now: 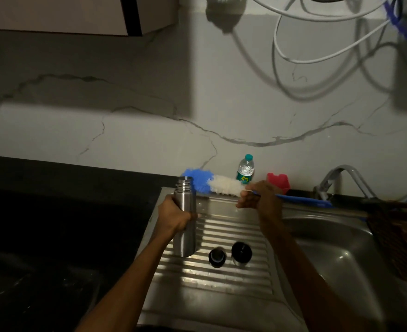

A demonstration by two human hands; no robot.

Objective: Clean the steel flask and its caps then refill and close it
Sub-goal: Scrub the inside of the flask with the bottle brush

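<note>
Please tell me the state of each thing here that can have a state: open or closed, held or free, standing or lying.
Steel flask: uncapped, upright on the drainboard, gripped by the left hand.
Bottle brush: held by the right hand, lying level, outside the flask.
Two caps: off, resting on the drainboard.
Plastic water bottle: capped, upright.
Tap: no water visibly running.

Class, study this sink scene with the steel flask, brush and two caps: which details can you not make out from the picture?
Head view:
- Inside of the flask: hidden by its own wall.
- Two caps: dim and blurred, so how clean they are is unclear.
- Brush handle middle: covered by the right hand.
- Plastic bottle label: too small to read.
- Tap: dim; its outlet is hard to see.
</note>
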